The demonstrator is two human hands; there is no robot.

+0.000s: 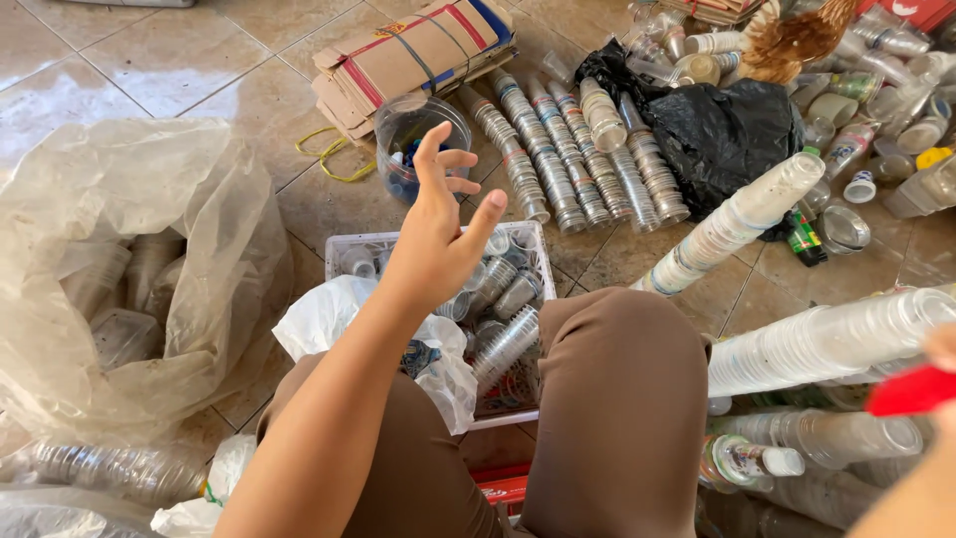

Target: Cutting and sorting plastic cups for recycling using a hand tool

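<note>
Hovering: left hand (435, 234) (fingers spread) | above crate (533, 239) of cups (503, 344)

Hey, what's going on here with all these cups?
A seated person's left hand is raised, fingers spread and empty, above a white plastic crate of clear plastic cups. The right hand, at the frame's edge, seems to hold a red object. Long stacks of nested clear cups lie on the tiled floor.

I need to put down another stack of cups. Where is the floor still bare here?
Bare tile lies at the far left, bordered by the big clear bag and the flattened cardboard. A smaller patch sits between the white crate and the rows of stacked cups. The right side is crowded with cups and bottles.
</note>
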